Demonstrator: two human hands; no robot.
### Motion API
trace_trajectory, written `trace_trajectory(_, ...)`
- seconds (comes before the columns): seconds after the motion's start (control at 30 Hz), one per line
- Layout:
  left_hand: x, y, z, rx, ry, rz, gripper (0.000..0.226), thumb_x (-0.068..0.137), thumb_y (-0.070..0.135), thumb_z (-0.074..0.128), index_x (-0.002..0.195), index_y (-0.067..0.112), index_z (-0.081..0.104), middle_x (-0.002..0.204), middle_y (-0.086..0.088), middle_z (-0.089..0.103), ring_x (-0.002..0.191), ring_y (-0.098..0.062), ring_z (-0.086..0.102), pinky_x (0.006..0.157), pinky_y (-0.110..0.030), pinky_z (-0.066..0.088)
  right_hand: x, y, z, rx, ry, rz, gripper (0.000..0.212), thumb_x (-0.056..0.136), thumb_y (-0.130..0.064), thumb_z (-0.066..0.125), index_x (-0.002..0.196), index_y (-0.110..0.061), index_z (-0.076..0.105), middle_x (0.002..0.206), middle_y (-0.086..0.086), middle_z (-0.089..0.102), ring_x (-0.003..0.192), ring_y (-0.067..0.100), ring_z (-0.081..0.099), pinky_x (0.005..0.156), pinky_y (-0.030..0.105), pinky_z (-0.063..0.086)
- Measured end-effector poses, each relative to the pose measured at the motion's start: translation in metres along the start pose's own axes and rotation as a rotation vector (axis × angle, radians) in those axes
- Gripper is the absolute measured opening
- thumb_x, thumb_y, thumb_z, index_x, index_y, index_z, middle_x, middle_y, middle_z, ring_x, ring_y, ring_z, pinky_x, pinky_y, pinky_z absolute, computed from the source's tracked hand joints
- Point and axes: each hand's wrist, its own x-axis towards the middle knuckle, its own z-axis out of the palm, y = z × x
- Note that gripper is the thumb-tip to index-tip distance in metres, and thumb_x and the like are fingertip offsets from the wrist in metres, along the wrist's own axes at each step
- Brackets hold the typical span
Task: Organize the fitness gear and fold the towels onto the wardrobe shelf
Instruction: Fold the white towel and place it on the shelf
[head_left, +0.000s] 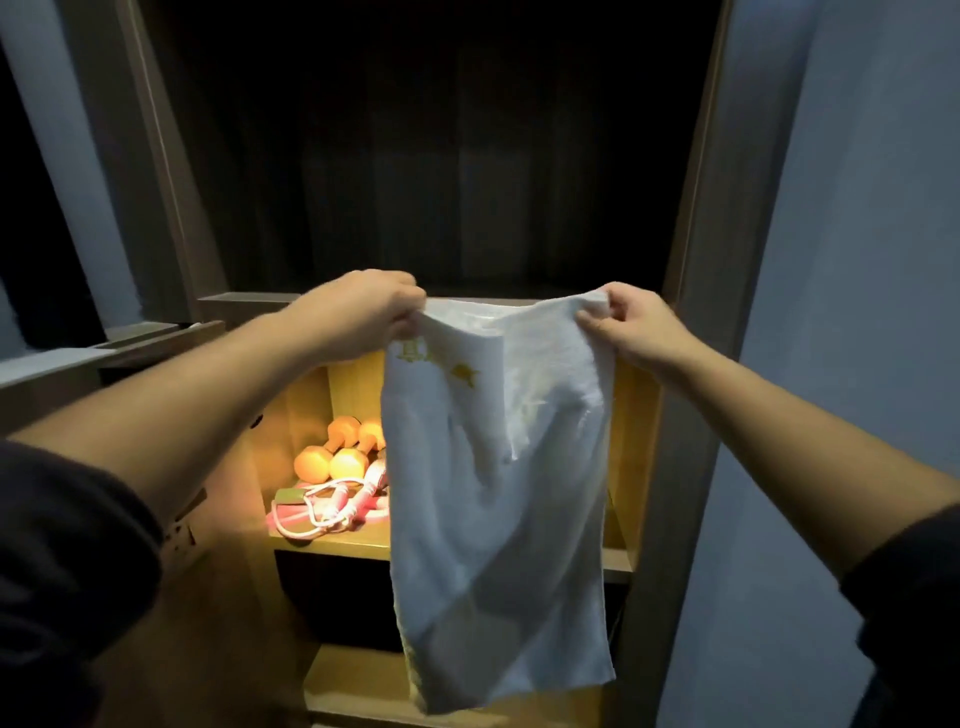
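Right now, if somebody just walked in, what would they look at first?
The white towel hangs in the middle, pinched at its top corners by the left hand and right hand. Behind it to the left, orange dumbbells and pink cords glow on the lit shelf.

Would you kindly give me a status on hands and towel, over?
Top corners pinched by left hand and right hand. Loose white towel hangs before lit shelf. There, dumbbells and pink cord at left; towel hides the right.

Dim scene; warm yellow light glows from inside the shelf (337, 544) at seven o'clock, while the wardrobe (441, 208) is near black at twelve. The towel (498, 493) looks soft-focused, and the frame edges bend.
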Motion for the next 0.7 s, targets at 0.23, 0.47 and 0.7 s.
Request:
trace_trajectory(0.23,-0.007,-0.016,0.008,0.078,-0.051,-0.104,0.006,0.092,0.023,0.063,0.088,0.021,0.06,0.089,0.004,0.053,0.08,-0.014,0.055,0.064,-0.028,0.045,0.002,0.026,-0.012,-0.054,0.133,0.141,0.022,0.092,-0.025,0.066,0.096,-0.004,0.06,0.087,0.011,0.059,0.081,0.023,0.055,0.071,0.034,0.044)
trace_trajectory(0.47,-0.004,-0.009,0.023,0.04,-0.056,-0.058,0.005,0.091,0.018,0.063,0.086,0.017,0.063,0.094,-0.001,0.059,0.083,-0.019,0.057,0.071,-0.036,0.049,-0.003,0.021,-0.002,-0.018,0.012,0.039,0.024,0.091,-0.02,0.068,0.102,0.0,0.062,0.092,0.011,0.064,0.082,0.018,0.059,0.072,0.036,0.052)
trace_trajectory(0.7,-0.005,-0.015,0.029,0.014,-0.076,-0.162,0.016,0.091,0.021,0.064,0.075,0.021,0.058,0.085,0.001,0.057,0.077,-0.017,0.055,0.065,-0.036,0.047,0.0,0.04,-0.002,-0.006,0.074,0.145,0.024,0.092,-0.021,0.068,0.098,0.0,0.061,0.086,0.012,0.061,0.079,0.022,0.058,0.071,0.036,0.048)
